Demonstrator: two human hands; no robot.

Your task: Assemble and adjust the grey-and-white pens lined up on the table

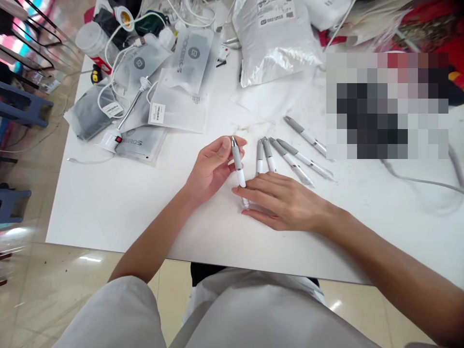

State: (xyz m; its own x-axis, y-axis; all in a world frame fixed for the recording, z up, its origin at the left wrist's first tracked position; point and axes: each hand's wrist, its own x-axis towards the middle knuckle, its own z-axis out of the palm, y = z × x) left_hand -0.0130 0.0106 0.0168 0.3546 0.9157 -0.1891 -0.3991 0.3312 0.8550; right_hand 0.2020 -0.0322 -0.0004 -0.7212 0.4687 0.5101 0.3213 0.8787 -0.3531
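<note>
My left hand (212, 166) grips a white pen with a grey grip (238, 164), holding it nearly upright with its tip pointing away from me. My right hand (286, 200) lies flat on the white table (119, 203), fingers stretched toward the pen's lower end and touching it. Its fingers cover the lower ends of two more pens (264, 155) lying side by side. Further right lie three other grey-and-white pens (302, 162), fanned out on the table.
Frosted plastic pouches (181, 82) and a white cable with a lamp socket (125, 19) crowd the far left. A large silver bag (271, 38) sits at the back. A grey cable (416, 181) runs along the right. The table's near edge is at my lap.
</note>
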